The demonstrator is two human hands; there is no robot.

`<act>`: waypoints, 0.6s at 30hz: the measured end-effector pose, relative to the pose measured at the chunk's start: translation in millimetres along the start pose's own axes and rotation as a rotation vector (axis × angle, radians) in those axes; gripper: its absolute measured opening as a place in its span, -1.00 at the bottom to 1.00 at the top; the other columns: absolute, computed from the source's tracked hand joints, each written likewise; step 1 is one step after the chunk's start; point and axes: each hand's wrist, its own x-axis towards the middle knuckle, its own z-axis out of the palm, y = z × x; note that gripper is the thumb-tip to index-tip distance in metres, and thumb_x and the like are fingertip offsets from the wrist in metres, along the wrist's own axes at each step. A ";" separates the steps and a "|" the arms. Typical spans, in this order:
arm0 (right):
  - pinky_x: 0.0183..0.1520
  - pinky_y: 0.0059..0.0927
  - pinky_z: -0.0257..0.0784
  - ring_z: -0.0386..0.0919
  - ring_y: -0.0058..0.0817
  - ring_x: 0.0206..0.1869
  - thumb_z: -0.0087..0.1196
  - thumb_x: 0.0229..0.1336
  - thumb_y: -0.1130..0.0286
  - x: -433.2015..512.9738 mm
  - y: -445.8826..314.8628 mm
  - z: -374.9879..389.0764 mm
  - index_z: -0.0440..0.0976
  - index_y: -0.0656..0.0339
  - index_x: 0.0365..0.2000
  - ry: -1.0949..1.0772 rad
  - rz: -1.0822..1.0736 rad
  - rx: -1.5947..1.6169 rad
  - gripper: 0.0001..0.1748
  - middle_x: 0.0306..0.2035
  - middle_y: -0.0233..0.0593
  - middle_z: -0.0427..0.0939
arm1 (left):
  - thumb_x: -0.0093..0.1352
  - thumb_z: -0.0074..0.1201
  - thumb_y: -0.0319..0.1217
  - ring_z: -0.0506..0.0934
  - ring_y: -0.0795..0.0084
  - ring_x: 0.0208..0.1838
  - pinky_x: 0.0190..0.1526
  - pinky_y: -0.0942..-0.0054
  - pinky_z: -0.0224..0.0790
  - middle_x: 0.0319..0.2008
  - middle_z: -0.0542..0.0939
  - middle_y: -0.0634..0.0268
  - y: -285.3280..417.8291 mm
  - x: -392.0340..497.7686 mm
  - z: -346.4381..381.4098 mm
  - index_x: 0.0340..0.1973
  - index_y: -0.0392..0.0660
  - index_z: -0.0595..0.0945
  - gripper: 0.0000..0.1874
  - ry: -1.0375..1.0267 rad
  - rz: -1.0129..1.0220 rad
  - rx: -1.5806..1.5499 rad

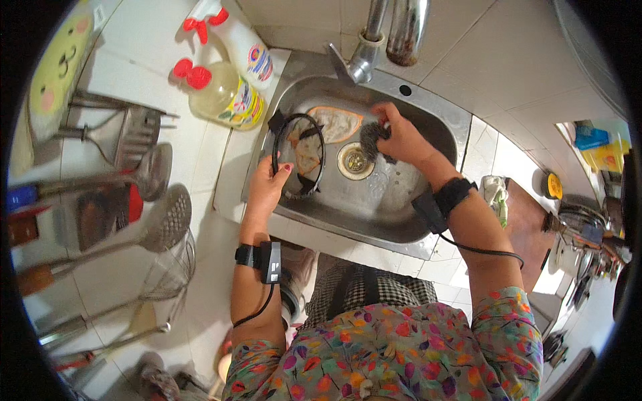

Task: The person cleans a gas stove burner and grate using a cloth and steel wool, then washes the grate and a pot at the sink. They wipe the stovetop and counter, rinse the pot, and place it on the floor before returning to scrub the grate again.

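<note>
My left hand (267, 183) grips the near-left side of a black metal ring with inward tabs (312, 132), which looks like a stove pan support. The ring is tilted up over the left part of the stainless steel sink (346, 213). In my right hand (401, 136) is a dark grey scouring pad (371, 141), held above the basin beside the drain strainer (356, 161). A pale cloth with orange edging (337, 124) lies on the sink floor behind the ring. More of the same kind of cloth (307, 156) shows through the ring's opening.
A metal faucet (365, 59) rises behind the sink. At its left stand a yellow detergent bottle (228, 97) and a white spray bottle (256, 60). A skimmer (170, 220) and a whisk (170, 270) hang farther left. Right of the sink, a cloth (495, 193) lies by a brown board (526, 215).
</note>
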 end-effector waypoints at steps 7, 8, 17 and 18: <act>-0.17 -0.40 0.40 0.47 -0.35 -0.28 0.14 -0.17 0.45 91.1 -71.9 -17.8 0.05 0.05 0.30 -0.131 0.191 0.033 -0.06 -0.34 -0.19 0.46 | 0.44 -0.02 -0.27 0.55 0.48 -0.28 -0.28 0.48 0.44 -0.26 0.61 0.18 22.1 45.3 -0.1 -0.01 -0.29 0.46 -0.65 -0.041 -0.092 -0.052; -0.15 -0.42 0.40 0.47 -0.37 -0.28 0.13 -0.17 0.47 92.2 -73.7 -16.8 0.00 0.00 0.34 -0.137 0.177 -0.033 -0.02 -0.32 -0.22 0.46 | 0.44 -0.01 -0.26 0.55 0.48 -0.29 -0.30 0.49 0.44 -0.27 0.61 0.18 24.4 53.4 0.7 -0.04 -0.28 0.47 -0.66 -0.027 -0.090 -0.076; -0.04 -0.26 0.39 0.47 -0.13 -0.15 0.07 -0.19 0.55 55.6 -68.8 -17.7 0.04 -0.10 0.33 -0.175 0.093 -0.198 -0.02 -0.21 -0.03 0.43 | 0.27 0.25 -0.21 0.48 0.46 -0.63 -0.66 0.56 0.25 -0.41 0.54 0.16 42.4 88.0 14.0 0.00 -0.25 0.22 -0.38 0.162 -0.326 -0.051; 0.03 -0.23 0.39 0.46 -0.04 -0.06 0.08 -0.20 0.54 47.8 -64.9 -17.3 0.07 -0.07 0.32 -0.155 0.095 -0.164 -0.04 -0.08 0.08 0.42 | 0.26 0.26 -0.24 0.48 0.46 -0.61 -0.65 0.57 0.24 -0.40 0.53 0.16 43.0 86.6 15.3 0.07 -0.23 0.18 -0.33 0.147 -0.351 -0.026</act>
